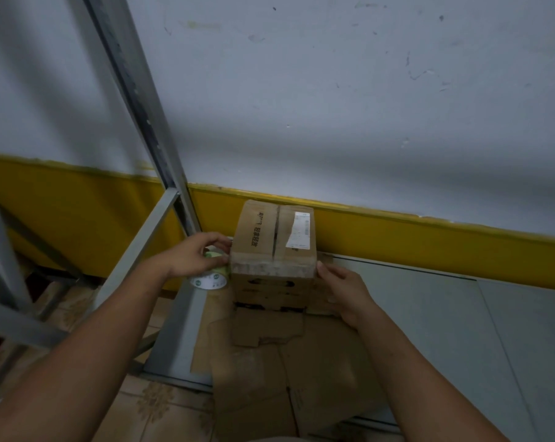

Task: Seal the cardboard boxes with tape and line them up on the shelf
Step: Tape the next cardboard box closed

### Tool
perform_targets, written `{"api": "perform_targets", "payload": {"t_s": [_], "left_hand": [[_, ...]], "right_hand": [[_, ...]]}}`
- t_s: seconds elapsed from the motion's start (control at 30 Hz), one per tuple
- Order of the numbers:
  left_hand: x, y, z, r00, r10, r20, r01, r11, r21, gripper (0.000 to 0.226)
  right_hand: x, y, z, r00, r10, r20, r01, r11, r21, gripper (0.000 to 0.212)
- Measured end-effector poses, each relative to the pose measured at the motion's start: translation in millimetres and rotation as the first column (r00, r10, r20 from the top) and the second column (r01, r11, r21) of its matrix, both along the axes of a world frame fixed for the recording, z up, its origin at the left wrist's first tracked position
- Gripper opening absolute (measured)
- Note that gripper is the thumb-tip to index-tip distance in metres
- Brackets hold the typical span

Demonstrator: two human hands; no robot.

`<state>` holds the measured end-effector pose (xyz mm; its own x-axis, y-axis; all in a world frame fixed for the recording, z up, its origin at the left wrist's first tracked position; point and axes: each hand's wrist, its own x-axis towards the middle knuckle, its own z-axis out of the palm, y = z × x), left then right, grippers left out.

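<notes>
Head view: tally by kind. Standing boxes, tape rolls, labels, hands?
cardboard box, standing: 1
tape roll: 1
label on the box: 1
hands: 2, left hand and right hand
Total: 5
Flattened cardboard not counted: the pieces overlap.

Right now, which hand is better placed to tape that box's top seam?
Left. The left hand grips the tape roll beside the cardboard box; the right hand holds no tape and rests against the box's other side, probably steadying it.
</notes>
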<state>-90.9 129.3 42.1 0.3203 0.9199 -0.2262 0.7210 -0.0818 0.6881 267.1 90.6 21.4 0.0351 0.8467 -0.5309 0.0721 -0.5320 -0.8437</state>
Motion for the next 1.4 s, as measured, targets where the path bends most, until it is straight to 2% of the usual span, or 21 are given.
{"api": "perform_targets", "payload": {"t_s": [0.17, 0.3, 0.43, 0.67, 0.83, 1.0, 1.13, 1.3, 1.33, 1.4], "left_hand": [[5, -3, 12, 0.998, 0.024, 0.051, -0.025, 0.999, 0.02, 0.034], [16, -14, 32, 0.992, 0.081, 0.093, -0.089, 0.992, 0.089, 0.032], [23, -35, 49, 0.973, 0.114, 0.201, -0.129, 0.989, 0.066, 0.034], [38, -73, 70, 0.943, 0.156, 0.293, -0.183, 0.981, 0.065, 0.034], [58, -91, 67, 0.895, 0.285, 0.342, -0.308, 0.951, 0.015, 0.033], [78, -93, 47, 0.885, 0.315, 0.342, -0.349, 0.936, 0.043, 0.026], [75, -97, 43, 0.87, 0.314, 0.38, -0.362, 0.93, 0.059, 0.026], [68, -104, 40, 0.889, 0.303, 0.343, -0.354, 0.93, 0.096, 0.043], [66, -103, 40, 0.9, 0.291, 0.325, -0.338, 0.936, 0.1, 0.044], [63, -103, 40, 0.915, 0.272, 0.299, -0.316, 0.943, 0.108, 0.044]], "right_hand": [[-1, -4, 0, 0.984, -0.075, -0.161, 0.078, 0.997, 0.01, 0.031], [-3, -9, 15, 0.974, -0.1, -0.202, 0.115, 0.991, 0.066, 0.026], [-1, -15, 35, 0.953, -0.117, -0.278, 0.156, 0.98, 0.125, 0.026], [9, 2, 71, 0.992, -0.042, -0.123, 0.073, 0.963, 0.26, 0.02], [5, 26, 75, 0.998, -0.027, -0.051, 0.037, 0.975, 0.221, 0.021], [-6, 50, 58, 0.998, -0.058, 0.024, 0.053, 0.987, 0.153, 0.031], [-9, 62, 52, 0.996, -0.028, 0.088, 0.014, 0.987, 0.158, 0.037], [-4, 57, 41, 1.0, 0.006, 0.024, -0.011, 0.983, 0.186, 0.037], [3, 51, 34, 0.998, 0.0, 0.07, -0.016, 0.975, 0.223, 0.034], [30, 35, 12, 0.947, -0.026, 0.319, -0.075, 0.951, 0.3, 0.032]]}}
